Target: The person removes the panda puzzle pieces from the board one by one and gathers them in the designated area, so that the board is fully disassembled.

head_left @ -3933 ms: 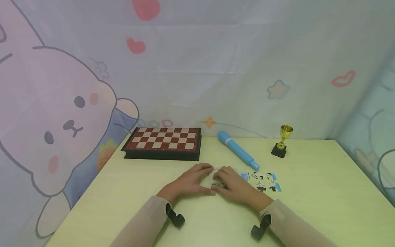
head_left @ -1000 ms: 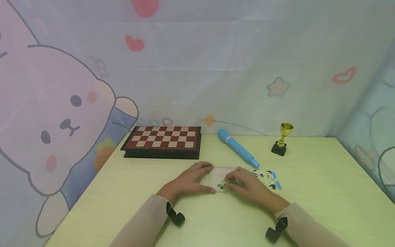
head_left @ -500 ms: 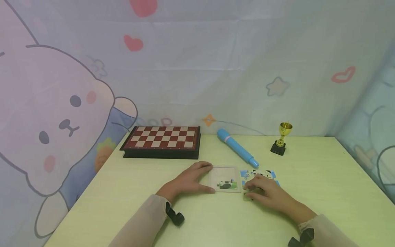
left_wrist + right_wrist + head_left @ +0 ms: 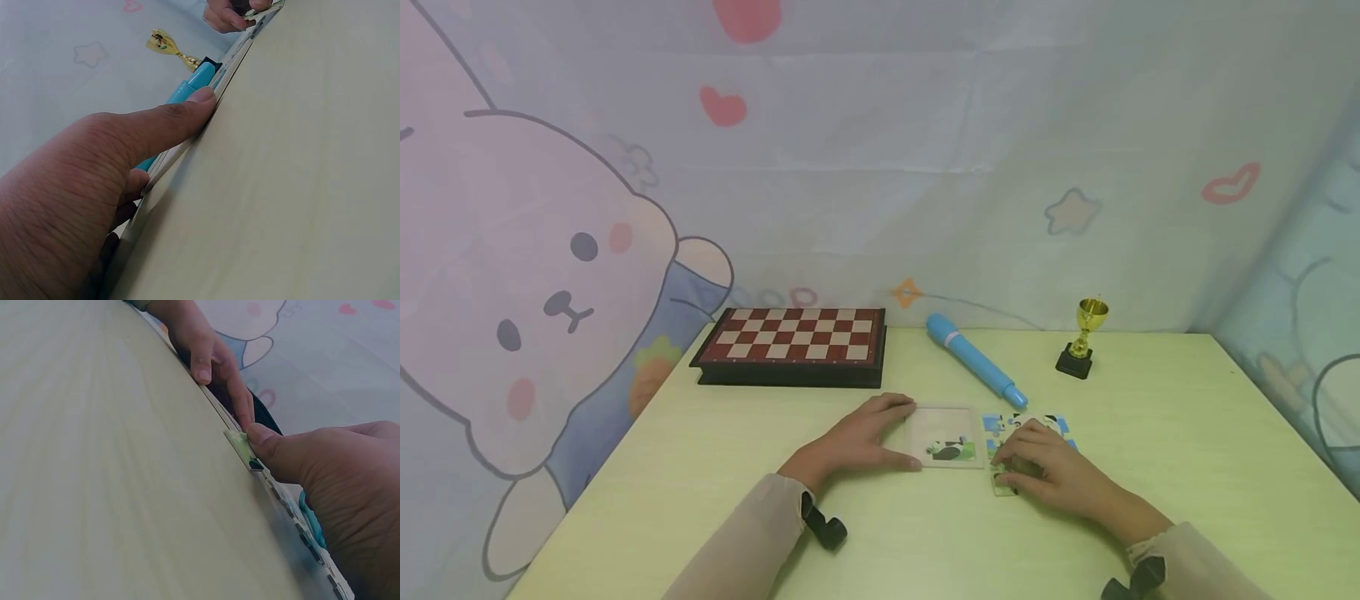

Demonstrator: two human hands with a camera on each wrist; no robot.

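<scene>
My left hand (image 4: 861,437) spans the left side of a pale, shallow puzzle tray (image 4: 982,442), holding it between thumb and fingers at the two left corners. In the left wrist view the thumb (image 4: 169,122) lies along its near edge. Assembled panda pieces (image 4: 951,451) with green fill part of the tray's lower side. To the tray's right, my right hand (image 4: 1052,471) pinches a green-edged puzzle piece (image 4: 1002,487). The right wrist view shows that piece (image 4: 239,447) under the thumb. Blue-and-white panda pieces (image 4: 1051,421) lie behind the right hand, which partly hides them.
A red-and-white chessboard box (image 4: 793,337) stands at the back left. A blue pen-shaped tube (image 4: 977,360) lies behind the tray. Farther right stands a small gold trophy cup (image 4: 1086,325) on a black base. A printed cloth backdrop (image 4: 880,167) hangs behind the table.
My right hand has gone from over the tray to the loose pieces at right, where it now pinches one. Panda pieces are uncovered in the tray. The left hand stays at the tray's left side.
</scene>
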